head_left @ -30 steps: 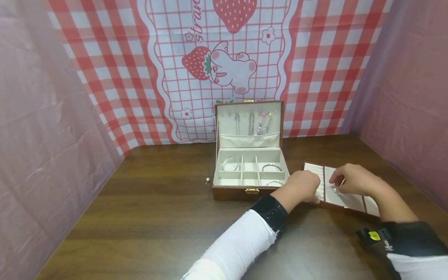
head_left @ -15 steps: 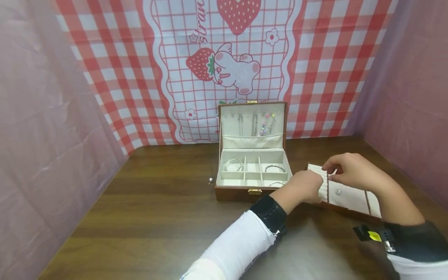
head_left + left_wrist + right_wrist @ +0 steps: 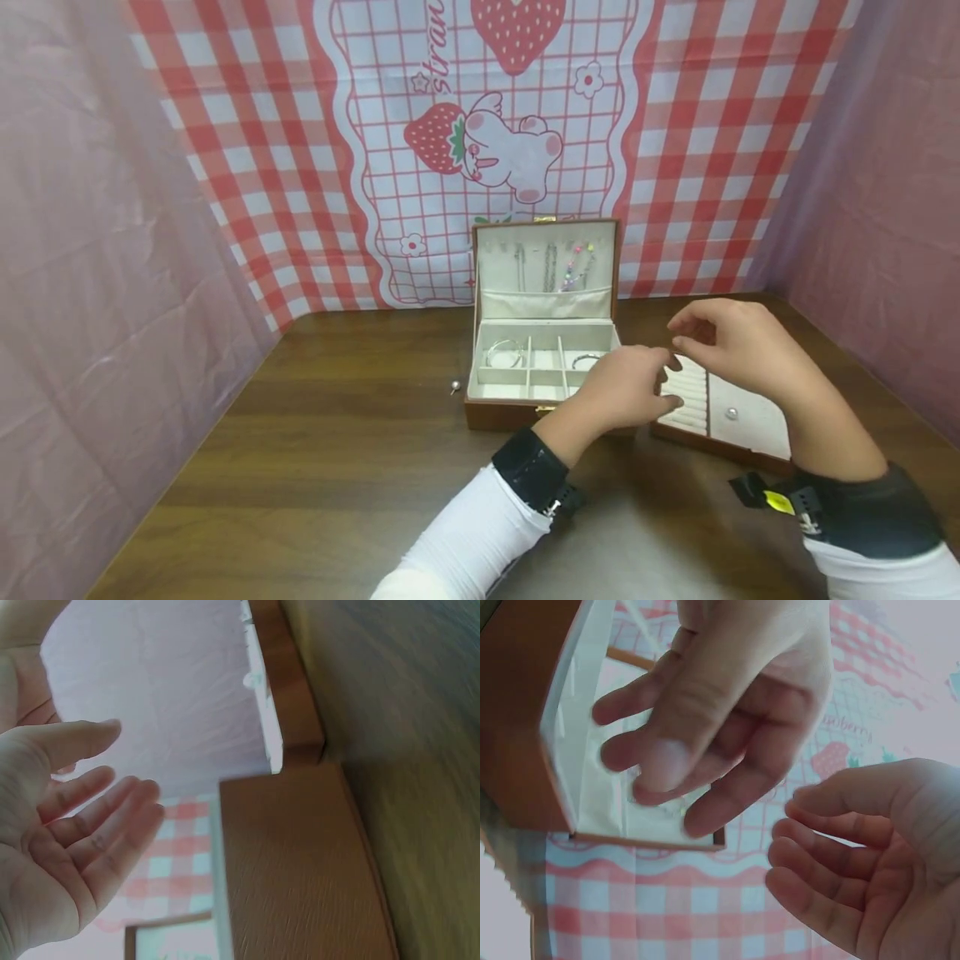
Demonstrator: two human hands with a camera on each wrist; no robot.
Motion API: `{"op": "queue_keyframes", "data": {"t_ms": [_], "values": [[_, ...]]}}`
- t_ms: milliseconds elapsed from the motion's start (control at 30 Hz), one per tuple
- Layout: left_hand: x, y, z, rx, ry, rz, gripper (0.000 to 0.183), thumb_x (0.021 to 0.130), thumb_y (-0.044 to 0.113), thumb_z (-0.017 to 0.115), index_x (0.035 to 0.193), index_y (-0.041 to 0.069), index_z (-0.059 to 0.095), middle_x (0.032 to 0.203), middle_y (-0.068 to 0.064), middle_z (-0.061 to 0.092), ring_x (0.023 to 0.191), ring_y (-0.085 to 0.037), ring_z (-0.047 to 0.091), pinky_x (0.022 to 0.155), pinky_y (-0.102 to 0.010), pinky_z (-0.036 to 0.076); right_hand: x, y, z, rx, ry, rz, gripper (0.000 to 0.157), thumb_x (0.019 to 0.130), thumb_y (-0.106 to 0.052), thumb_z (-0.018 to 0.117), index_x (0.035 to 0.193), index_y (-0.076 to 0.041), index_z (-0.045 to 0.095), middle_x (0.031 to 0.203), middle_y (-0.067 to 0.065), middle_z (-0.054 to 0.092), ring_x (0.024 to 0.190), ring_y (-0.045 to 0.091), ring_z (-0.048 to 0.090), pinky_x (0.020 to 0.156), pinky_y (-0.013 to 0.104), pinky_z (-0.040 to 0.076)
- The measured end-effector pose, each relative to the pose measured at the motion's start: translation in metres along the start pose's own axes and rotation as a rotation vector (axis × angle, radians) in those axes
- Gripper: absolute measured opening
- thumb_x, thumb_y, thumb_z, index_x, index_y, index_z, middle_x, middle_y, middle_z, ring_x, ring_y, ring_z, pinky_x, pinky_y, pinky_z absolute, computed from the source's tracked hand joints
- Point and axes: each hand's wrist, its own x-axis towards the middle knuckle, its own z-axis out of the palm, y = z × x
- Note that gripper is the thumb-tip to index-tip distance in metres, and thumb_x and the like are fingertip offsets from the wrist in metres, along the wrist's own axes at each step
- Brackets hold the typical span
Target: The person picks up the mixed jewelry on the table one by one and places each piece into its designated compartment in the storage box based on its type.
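Observation:
My left hand (image 3: 622,383) hovers over the right front of the open jewelry box (image 3: 501,415), fingers relaxed and holding nothing. Just right of it, my right hand (image 3: 738,346) is raised above the jewelry tray (image 3: 761,427), thumb and fingers apart in a loose curve. White ring rolls (image 3: 686,404) fill the tray's left section. On its flat middle pad sits a small pearl-like piece (image 3: 732,413). The right wrist view shows my left hand (image 3: 82,840) and right hand (image 3: 862,862) close together, both without anything in them. My right forearm hides the tray's right end.
Bracelets (image 3: 506,353) lie in the box's compartments, and necklaces (image 3: 576,268) hang inside its raised lid. Left of the box, another small pearl-topped piece (image 3: 455,387) lies on the wooden table (image 3: 315,450). A checked cloth (image 3: 697,167) hangs behind.
My left hand has come off the tray's left end and moved left, its fingers loosening. My right hand has gone from the pearl-like piece to the ring rolls, then up off the tray.

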Motion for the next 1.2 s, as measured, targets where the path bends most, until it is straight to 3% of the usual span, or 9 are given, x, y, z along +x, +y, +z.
{"op": "queue_keyframes", "data": {"t_ms": [100,300,500,733,933,1200], "values": [[-0.014,-0.011,-0.012,-0.081,0.073,-0.01,0.035,0.085,0.035,0.074,0.115,0.018,0.065,0.088,0.013,0.064,0.077,0.003,0.057,0.062,-0.01,0.042,0.001,-0.008,0.001,0.021,0.047,0.012,0.016,0.081,-0.005,0.075,0.095,-0.001,0.07,0.084,0.007,0.069,0.073,0.021,0.059,0.061,0.034,0.052],[-0.047,-0.044,-0.04,-0.228,0.185,-0.028,0.042,0.085,0.029,0.076,0.121,0.013,0.063,0.108,0.001,0.067,0.083,-0.001,0.062,0.069,-0.01,0.045,0.007,-0.024,0.007,0.06,0.058,0.014,0.015,0.083,-0.007,0.074,0.097,-0.003,0.07,0.087,0.006,0.069,0.077,0.022,0.062,0.065,0.038,0.052],[-0.083,-0.078,-0.063,-0.204,0.281,-0.041,0.045,0.084,0.026,0.077,0.123,0.009,0.062,0.115,-0.004,0.064,0.086,-0.009,0.065,0.069,-0.017,0.049,0.016,-0.041,0.022,0.107,0.043,-0.047,0.014,0.082,-0.005,0.075,0.095,-0.003,0.071,0.086,0.005,0.069,0.077,0.019,0.062,0.067,0.04,0.053],[-0.11,-0.105,-0.075,-0.194,0.359,-0.067,0.039,0.082,0.021,0.079,0.116,0.006,0.065,0.11,-0.005,0.064,0.085,-0.013,0.066,0.067,-0.018,0.052,0.025,-0.06,0.037,0.175,0.017,-0.114,0.016,0.081,-0.004,0.077,0.096,-0.003,0.071,0.088,0.005,0.069,0.077,0.018,0.062,0.068,0.039,0.055],[-0.126,-0.127,-0.089,-0.181,0.418,-0.157,0.029,0.082,0.021,0.079,0.106,0.007,0.069,0.103,-0.003,0.064,0.084,-0.013,0.063,0.071,-0.024,0.053,0.035,-0.079,0.053,0.238,-0.019,-0.116,0.012,0.084,-0.006,0.075,0.096,-0.004,0.071,0.09,0.005,0.068,0.08,0.018,0.062,0.072,0.04,0.055],[-0.152,-0.163,-0.121,-0.141,0.535,-0.292,0.029,0.084,0.02,0.077,0.106,0.004,0.069,0.105,-0.01,0.063,0.087,-0.022,0.065,0.076,-0.035,0.056,0.052,-0.102,0.078,0.273,-0.04,-0.204,0.011,0.083,-0.008,0.074,0.093,-0.003,0.071,0.088,0.005,0.069,0.078,0.019,0.064,0.069,0.038,0.055]]}}
